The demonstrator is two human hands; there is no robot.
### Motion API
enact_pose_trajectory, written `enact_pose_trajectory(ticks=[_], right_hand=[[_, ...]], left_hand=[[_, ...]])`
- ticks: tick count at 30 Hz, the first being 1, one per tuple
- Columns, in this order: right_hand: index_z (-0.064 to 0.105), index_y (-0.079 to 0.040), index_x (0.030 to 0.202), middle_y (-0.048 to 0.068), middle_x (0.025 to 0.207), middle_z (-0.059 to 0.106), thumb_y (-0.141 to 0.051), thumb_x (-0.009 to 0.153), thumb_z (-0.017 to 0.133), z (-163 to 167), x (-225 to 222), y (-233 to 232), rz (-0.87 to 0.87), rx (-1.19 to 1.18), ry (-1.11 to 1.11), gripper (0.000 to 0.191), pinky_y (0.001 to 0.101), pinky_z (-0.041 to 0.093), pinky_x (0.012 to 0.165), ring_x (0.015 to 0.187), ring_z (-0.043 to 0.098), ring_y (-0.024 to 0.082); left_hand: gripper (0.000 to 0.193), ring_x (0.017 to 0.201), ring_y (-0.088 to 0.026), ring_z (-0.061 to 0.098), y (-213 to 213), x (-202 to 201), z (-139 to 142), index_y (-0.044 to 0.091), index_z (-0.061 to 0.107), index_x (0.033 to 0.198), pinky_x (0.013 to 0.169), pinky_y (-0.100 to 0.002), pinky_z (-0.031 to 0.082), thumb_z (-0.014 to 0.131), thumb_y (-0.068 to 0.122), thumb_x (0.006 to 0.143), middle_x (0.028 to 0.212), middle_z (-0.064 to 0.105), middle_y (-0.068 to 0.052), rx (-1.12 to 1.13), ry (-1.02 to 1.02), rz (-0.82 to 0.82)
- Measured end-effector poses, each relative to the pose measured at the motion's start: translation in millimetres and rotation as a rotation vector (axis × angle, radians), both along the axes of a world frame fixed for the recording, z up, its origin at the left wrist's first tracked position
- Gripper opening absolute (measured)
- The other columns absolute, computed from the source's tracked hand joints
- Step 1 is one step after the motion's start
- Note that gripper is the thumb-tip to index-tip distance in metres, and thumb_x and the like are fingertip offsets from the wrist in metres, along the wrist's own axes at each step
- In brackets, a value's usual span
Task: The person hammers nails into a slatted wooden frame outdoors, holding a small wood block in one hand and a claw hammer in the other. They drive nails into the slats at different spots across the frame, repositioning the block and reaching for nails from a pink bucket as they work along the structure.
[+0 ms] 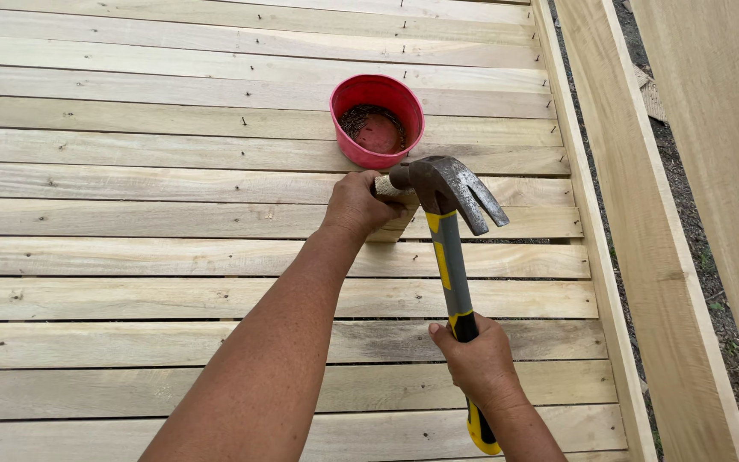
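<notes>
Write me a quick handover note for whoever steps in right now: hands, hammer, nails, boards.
Left hand: gripping a small wooden block on the slats.
Right hand: gripping the claw hammer by its yellow-and-black handle, head beside the block.
Red bowl of nails sits just beyond the block.
Done: the plank slats already show nail heads in rows.
Left: whether a nail is set at the block cannot be seen; check before striking.

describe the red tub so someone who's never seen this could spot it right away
Start from the wide deck of pale wooden slats and follow it toward the long side board on the right. Just beyond the left hand and the hammer head stands the red tub. It is the only round, coloured thing there, holding dark nails.
</notes>
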State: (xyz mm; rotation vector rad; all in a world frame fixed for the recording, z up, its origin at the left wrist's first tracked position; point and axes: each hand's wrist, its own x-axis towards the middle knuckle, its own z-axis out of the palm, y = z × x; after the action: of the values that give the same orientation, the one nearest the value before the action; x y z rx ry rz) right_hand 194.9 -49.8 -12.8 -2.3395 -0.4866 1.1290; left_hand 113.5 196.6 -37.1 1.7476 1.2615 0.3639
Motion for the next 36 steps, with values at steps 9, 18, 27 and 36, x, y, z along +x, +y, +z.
enact_pose_trajectory(ticks=[9,18,27,36], right_hand=[[0.064,-0.007,0.078,0.002,0.054,0.051,-0.039,0.089,0.077,3.0,-9.9,3.8,-0.048,-0.012,0.052,0.036,0.0324,0.048,0.044,0.044,0.05,0.013],[0.063,-0.005,0.077,0.002,0.049,0.05,-0.034,0.085,0.08,43.5,-0.2,3.5,-0.089,0.204,0.037,0.035,0.0313,0.042,0.042,0.042,0.046,0.012],[0.062,-0.003,0.073,0.002,0.055,0.05,-0.032,0.087,0.081,9.1,2.7,-12.0,-0.016,0.003,-0.027,0.037,0.0316,0.041,0.046,0.047,0.044,0.011],[0.063,-0.003,0.078,0.004,0.053,0.05,-0.037,0.085,0.08,22.3,6.2,-13.4,-0.062,0.044,0.022,0.039,0.0335,0.043,0.043,0.045,0.047,0.013]], left_hand=[[0.053,0.1,-0.025,0.073,2.7,9.7,18.3,0.014,0.076,0.109,0.09,-0.037,0.061,0.096,0.021,0.06,0.106,0.077,-0.011,0.136,0.194,-0.067],[0.048,0.099,-0.019,0.075,8.1,14.7,13.6,0.012,0.075,0.106,0.092,-0.034,0.063,0.096,0.021,0.064,0.107,0.078,-0.008,-0.007,0.182,-0.018],[0.046,0.097,-0.018,0.074,7.3,7.6,6.2,0.014,0.076,0.103,0.089,-0.035,0.061,0.097,0.021,0.063,0.105,0.078,-0.004,-0.038,0.117,-0.019],[0.049,0.096,-0.017,0.074,7.0,8.3,-1.4,0.014,0.075,0.105,0.089,-0.034,0.062,0.098,0.021,0.062,0.105,0.078,-0.005,-0.01,0.063,-0.009]])
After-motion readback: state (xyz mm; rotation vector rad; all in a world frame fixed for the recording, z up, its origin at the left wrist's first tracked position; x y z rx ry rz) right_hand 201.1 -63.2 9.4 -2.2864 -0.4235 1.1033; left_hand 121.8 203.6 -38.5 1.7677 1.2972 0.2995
